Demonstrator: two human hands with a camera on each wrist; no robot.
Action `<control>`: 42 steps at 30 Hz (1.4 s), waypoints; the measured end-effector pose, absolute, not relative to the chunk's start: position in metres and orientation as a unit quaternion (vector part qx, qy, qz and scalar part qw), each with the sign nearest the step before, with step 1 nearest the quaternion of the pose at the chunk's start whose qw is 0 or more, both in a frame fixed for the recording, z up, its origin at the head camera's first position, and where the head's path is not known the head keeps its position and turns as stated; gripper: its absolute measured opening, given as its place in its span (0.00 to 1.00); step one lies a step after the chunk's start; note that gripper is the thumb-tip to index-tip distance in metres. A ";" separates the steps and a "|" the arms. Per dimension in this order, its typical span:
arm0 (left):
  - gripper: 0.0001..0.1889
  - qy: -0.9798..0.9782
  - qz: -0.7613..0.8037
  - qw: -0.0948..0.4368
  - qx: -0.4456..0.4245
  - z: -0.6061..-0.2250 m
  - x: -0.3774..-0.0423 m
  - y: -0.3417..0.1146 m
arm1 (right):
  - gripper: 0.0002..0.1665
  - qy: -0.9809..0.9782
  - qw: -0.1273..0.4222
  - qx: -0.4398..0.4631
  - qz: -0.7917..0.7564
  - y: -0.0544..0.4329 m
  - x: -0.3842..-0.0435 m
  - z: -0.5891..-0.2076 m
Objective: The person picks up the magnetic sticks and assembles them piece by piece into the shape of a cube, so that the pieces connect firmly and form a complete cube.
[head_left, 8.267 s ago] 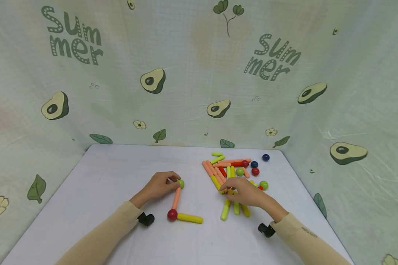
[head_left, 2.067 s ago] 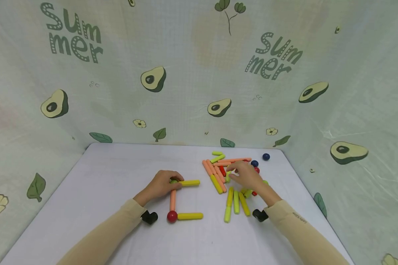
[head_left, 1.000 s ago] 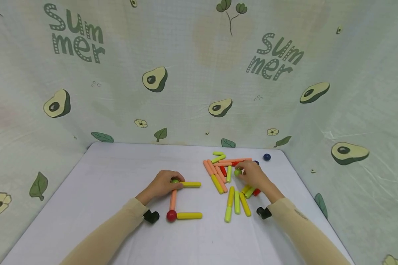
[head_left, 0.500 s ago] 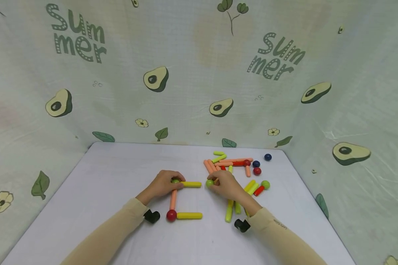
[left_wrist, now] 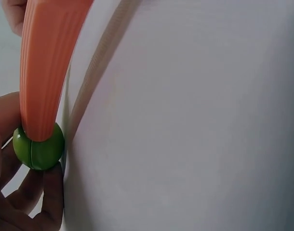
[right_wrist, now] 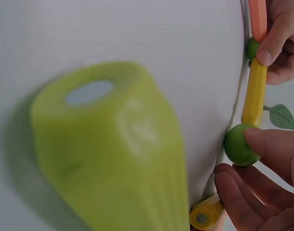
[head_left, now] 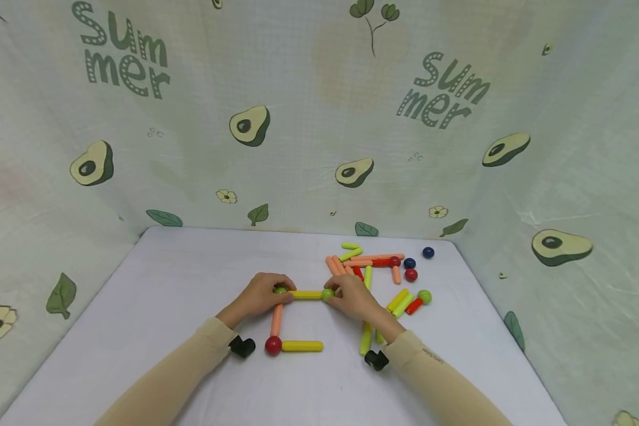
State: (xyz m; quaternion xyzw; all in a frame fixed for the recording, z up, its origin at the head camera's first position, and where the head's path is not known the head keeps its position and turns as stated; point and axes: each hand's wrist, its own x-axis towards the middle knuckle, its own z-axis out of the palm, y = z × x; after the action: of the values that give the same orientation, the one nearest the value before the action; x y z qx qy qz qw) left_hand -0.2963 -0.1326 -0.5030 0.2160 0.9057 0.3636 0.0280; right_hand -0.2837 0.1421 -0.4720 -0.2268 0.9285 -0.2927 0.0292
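Observation:
My left hand [head_left: 261,296] pinches a green ball [left_wrist: 38,149] at the upper left corner of a stick figure. From that ball an orange stick [head_left: 277,320] runs down to a red ball [head_left: 273,345], which joins a lower yellow stick [head_left: 302,346]. An upper yellow stick [head_left: 306,294] reaches right from the left hand's ball. At its right end, touching it, sits a second green ball [right_wrist: 241,145]. My right hand [head_left: 355,299] pinches that ball between thumb and fingers.
To the right lie loose yellow and lime sticks [head_left: 368,337], partly under the right forearm. Behind them are orange sticks [head_left: 375,257], red sticks, and several balls, including dark blue ones [head_left: 428,252]. A patterned cloth [head_left: 298,89] walls the table [head_left: 191,254] at back and sides.
Earlier, the upper yellow stick joined the left hand's green ball. The right hand then picked a green ball from the pile and brought it left to that stick's free end.

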 end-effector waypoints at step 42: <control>0.11 0.902 0.338 0.018 0.268 -0.506 -0.200 -0.123 | 0.15 0.931 -0.004 -0.198 -0.306 0.132 -0.290 -0.481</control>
State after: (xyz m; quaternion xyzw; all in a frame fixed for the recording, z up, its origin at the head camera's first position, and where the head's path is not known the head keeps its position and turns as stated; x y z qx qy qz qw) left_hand -0.2001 -0.1234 -0.5057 0.2676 0.9021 0.3380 0.0179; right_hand -0.2902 0.1320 -0.4814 -0.1985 0.9312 -0.3058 -0.0042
